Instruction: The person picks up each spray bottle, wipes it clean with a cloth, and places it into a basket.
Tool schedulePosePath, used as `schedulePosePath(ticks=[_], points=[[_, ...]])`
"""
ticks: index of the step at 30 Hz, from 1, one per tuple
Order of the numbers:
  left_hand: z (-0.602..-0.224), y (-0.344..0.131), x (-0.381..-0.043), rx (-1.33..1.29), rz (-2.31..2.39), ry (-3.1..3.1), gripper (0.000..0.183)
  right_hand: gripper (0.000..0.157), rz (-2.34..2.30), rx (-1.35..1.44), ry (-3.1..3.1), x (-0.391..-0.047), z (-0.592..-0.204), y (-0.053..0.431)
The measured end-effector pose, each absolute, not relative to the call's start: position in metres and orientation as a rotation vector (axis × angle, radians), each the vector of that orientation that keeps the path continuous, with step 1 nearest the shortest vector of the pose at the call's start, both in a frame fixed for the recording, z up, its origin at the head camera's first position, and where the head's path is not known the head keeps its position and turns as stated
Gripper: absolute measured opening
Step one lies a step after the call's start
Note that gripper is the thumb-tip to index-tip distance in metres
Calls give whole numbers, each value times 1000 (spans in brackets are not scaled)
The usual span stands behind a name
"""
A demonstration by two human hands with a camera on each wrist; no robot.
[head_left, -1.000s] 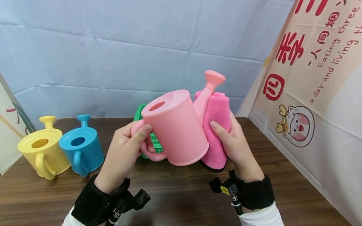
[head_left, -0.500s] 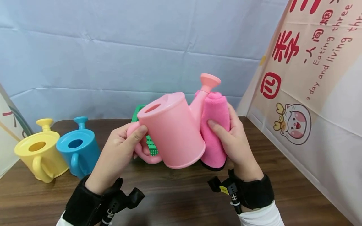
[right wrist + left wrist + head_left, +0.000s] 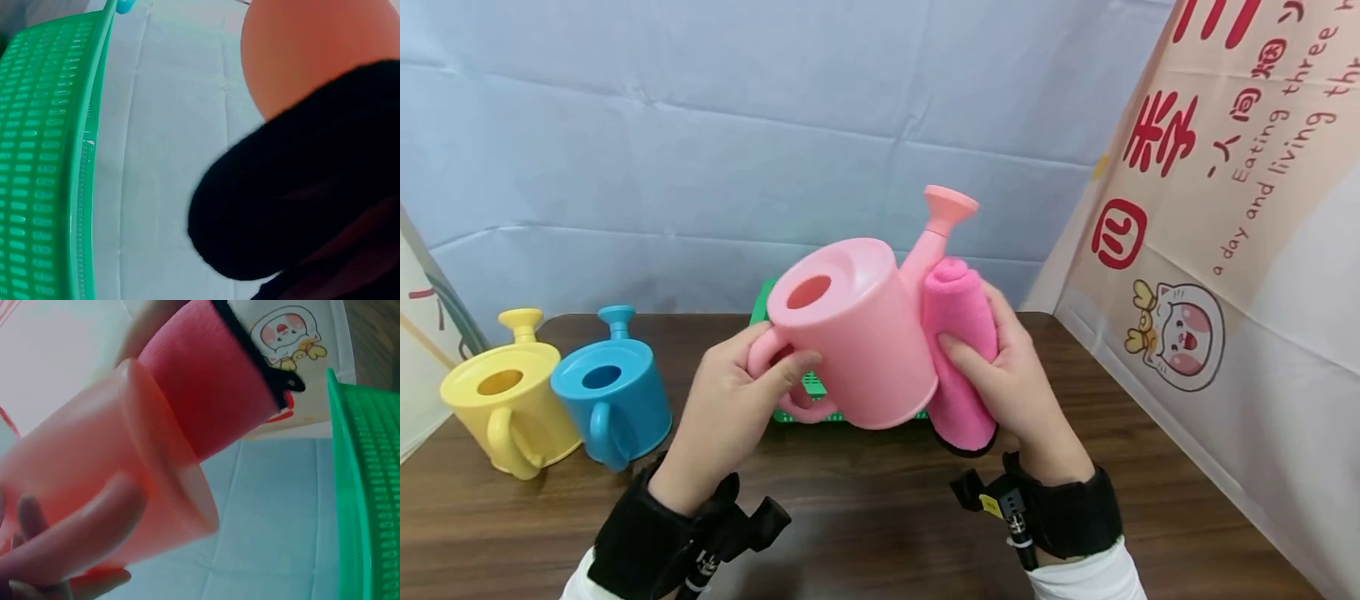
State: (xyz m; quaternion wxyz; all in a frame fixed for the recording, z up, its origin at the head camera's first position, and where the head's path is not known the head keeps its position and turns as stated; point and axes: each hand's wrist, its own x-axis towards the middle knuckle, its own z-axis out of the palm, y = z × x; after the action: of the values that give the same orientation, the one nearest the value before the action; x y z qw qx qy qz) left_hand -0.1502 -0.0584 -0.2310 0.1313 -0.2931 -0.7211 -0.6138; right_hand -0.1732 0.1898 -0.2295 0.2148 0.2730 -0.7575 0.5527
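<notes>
In the head view a pink watering can (image 3: 872, 350) is held up above the table, tilted, its spout pointing up and right. My left hand (image 3: 737, 400) grips its handle, thumb over the top. A folded bright pink cloth (image 3: 958, 358) with a dark edge is in my right hand (image 3: 1018, 375), thumb across its front. The cloth lies against the can's side below the spout. In the left wrist view the cloth (image 3: 206, 381) touches the can (image 3: 94, 462) near its base. Most of my right hand's fingers are hidden behind the cloth.
A yellow watering can (image 3: 516, 400) and a blue watering can (image 3: 613, 396) stand side by side on the wooden table (image 3: 865, 517) at left. Behind the pink can is a green plastic basket (image 3: 762, 304), mostly hidden. A printed cloth (image 3: 1210, 208) hangs at right.
The pink can has turned so its top opening shows more. My right hand has shifted slightly left with the cloth, which now leans more and sits lower along the spout.
</notes>
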Motion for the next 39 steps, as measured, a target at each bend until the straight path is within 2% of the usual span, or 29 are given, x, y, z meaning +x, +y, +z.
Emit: schedulePosePath(ticks=[3,8,12,17,21,34,39], points=[[-233,-63,-153,-761,-1696,-2058,18,51,1480,785,-2246,-174,-232,190],[-229,-70,-153,-703,-1667,-2093,15,52,1384,798,-2317,-174,-231,190],[-226,-72,-149,-771,-1709,-2171,11,53,1435,718,-2154,-172,-230,187],[-229,-69,-148,-877,-1719,-2195,22,51,1563,676,-1880,-169,-227,183],[-235,-64,-151,-882,-1679,-2142,21,53,1558,676,-1876,-168,-228,180],[-237,-63,-154,-685,-1420,-1997,18,64,1254,668,-2144,-169,-236,170],[-238,-63,-157,-638,-1316,-1984,20,64,1216,768,-2085,-163,-235,168]])
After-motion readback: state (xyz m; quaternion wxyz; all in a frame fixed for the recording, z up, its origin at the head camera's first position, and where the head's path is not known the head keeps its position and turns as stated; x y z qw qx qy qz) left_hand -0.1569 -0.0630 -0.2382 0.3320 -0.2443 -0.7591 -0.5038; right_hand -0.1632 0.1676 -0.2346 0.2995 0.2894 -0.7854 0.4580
